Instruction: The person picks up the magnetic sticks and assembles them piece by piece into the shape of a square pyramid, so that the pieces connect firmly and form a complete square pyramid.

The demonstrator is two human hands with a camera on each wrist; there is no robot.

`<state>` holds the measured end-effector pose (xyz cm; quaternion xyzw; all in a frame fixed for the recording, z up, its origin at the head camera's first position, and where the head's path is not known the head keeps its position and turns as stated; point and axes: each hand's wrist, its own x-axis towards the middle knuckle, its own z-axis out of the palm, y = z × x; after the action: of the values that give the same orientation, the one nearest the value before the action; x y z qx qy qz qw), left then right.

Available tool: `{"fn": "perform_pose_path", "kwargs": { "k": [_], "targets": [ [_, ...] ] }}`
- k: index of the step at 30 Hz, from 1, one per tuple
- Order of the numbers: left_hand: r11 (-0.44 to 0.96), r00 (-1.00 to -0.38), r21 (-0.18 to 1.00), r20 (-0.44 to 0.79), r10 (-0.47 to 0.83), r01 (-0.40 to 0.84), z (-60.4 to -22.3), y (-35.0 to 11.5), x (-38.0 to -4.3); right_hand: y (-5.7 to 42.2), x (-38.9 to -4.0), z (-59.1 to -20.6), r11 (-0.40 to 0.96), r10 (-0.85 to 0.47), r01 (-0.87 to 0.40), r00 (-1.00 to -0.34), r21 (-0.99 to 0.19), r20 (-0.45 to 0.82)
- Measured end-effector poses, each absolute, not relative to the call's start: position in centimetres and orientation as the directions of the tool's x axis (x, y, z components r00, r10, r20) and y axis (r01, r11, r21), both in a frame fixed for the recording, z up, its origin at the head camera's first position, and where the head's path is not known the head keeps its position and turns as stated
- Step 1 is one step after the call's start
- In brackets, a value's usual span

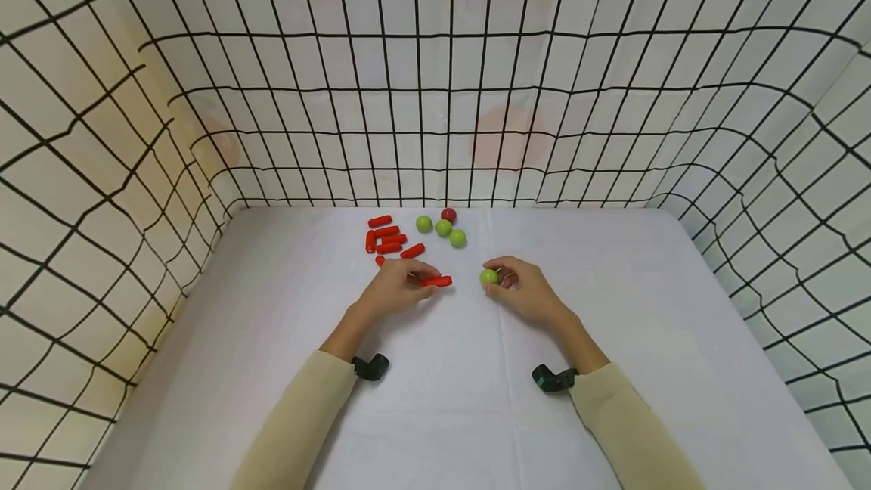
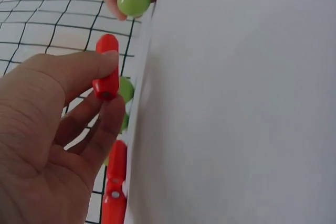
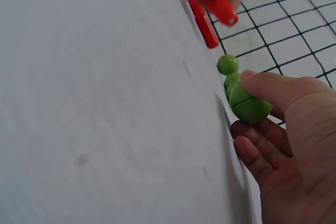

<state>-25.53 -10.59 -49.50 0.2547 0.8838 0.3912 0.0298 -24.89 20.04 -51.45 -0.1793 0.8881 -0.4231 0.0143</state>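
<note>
My left hand (image 1: pixel 397 286) pinches a red sausage-shaped stick (image 2: pixel 107 66) between thumb and fingertips, just above the white tabletop. In the head view that stick (image 1: pixel 441 281) points right, towards the other hand. My right hand (image 1: pixel 527 288) holds a green ball (image 1: pixel 488 277) between thumb and fingers. A dark seam runs across this ball (image 3: pixel 250 103) in the right wrist view. The two hands are a short way apart, with their held things facing each other. Behind the left hand lie several more red sticks (image 1: pixel 388 231), one partly hidden by it.
Beyond the hands, more green balls (image 1: pixel 444 227) and one dark red ball (image 1: pixel 448 214) sit close together. A black wire grid (image 1: pixel 435 89) rises at the back and along both sides of the white tabletop (image 1: pixel 449 399).
</note>
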Motion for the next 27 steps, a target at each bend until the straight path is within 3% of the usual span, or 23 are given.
{"fn": "perform_pose_path", "kwargs": {
  "k": [27],
  "targets": [
    [0.537, -0.835, 0.693, 0.177, 0.521, 0.482, -51.1, -8.0, -26.5, 17.3, -24.7, -52.1, 0.518, -0.422, -0.372, -0.895, -0.770, 0.148]
  ]
}}
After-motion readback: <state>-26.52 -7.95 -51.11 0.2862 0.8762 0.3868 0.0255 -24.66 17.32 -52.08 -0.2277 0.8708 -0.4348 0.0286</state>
